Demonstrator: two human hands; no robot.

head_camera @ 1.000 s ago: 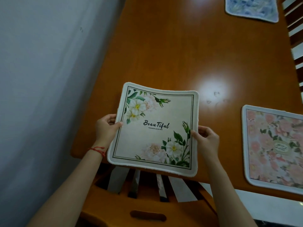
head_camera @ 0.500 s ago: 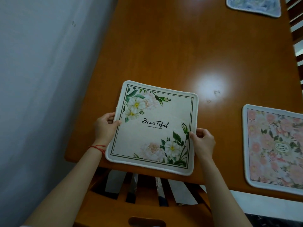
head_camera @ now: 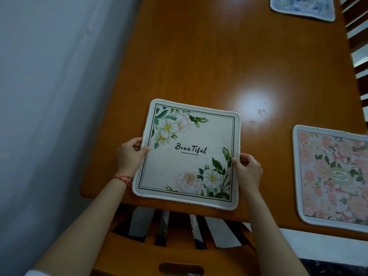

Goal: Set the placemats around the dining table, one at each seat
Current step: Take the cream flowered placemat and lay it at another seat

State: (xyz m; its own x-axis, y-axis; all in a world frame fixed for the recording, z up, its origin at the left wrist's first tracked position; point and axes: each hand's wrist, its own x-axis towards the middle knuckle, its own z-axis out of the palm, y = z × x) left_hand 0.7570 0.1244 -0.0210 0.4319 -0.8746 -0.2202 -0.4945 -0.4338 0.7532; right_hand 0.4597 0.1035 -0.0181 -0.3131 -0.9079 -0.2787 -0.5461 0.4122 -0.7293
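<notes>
Placemat (head_camera: 187, 156), cream cloth with white flowers and rounded corners, lay at the table's (head_camera: 209, 62) near edge, above a slatted wooden chair (head_camera: 179, 253). We pinched its sides, left hand (head_camera: 130, 154) and right hand (head_camera: 249, 170), thumbs on top. Beside it lay a pink floral mat (head_camera: 334, 176); far across the glossy wood, a blue mat (head_camera: 302, 6). A grey wall (head_camera: 49, 96) stood left.

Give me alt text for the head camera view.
Two hands, left and right, hold a cream floral placemat by its sides at the near edge of a wooden table. A pink placemat lies to the right, a blue one farther off.
</notes>
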